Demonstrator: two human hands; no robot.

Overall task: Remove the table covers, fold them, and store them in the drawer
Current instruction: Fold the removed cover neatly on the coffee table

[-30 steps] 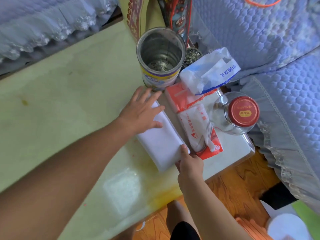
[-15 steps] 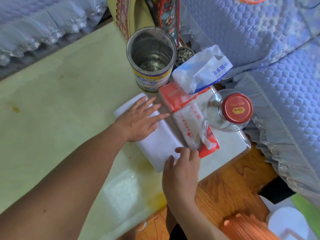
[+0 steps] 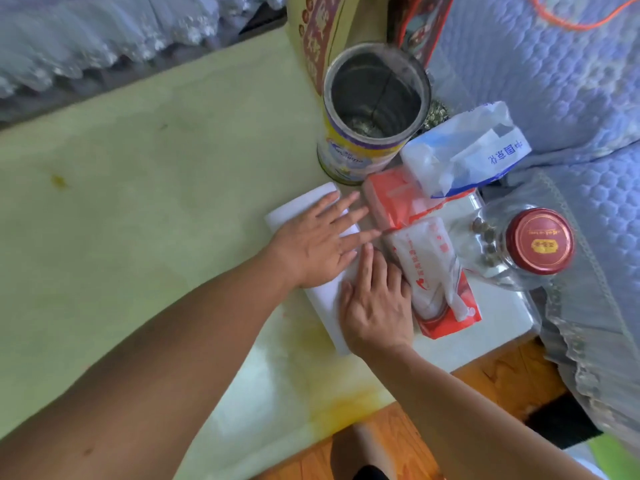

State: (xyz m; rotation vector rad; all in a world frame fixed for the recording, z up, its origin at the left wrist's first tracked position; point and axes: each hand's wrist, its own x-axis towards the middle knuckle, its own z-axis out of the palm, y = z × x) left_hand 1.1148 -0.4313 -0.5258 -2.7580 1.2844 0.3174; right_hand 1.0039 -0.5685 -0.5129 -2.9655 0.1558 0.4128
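Two hands lie flat on a folded white table cover (image 3: pixel 320 299), which rests on the pale green worktop (image 3: pixel 138 209) near its right end. Farthest left the worktop is bare apart from a small yellow stain (image 3: pixel 59 181), so that side offers open room for sliding or turning the bundle. The left hand (image 3: pixel 317 244) is spread, fingers straight, palm pressing the far half of the cover, probably to flatten the fold and keep the layers from springing up. Just beside it, the right hand (image 3: pixel 375 306) is also flat with fingers together, pressing the near half; its outer edge touches a red-and-white tissue pack (image 3: pixel 433 282). The cover's long right edge runs close along that pack and an orange packet (image 3: pixel 394 202), so there is little room on that side. Behind stands an open metal tin (image 3: pixel 372 112), then a blue-and-white plastic bag (image 3: pixel 464 154), and farthest right a glass jar with a red lid (image 3: pixel 538 240) near the worktop's corner. No drawer is visible, so storing seems not yet done.
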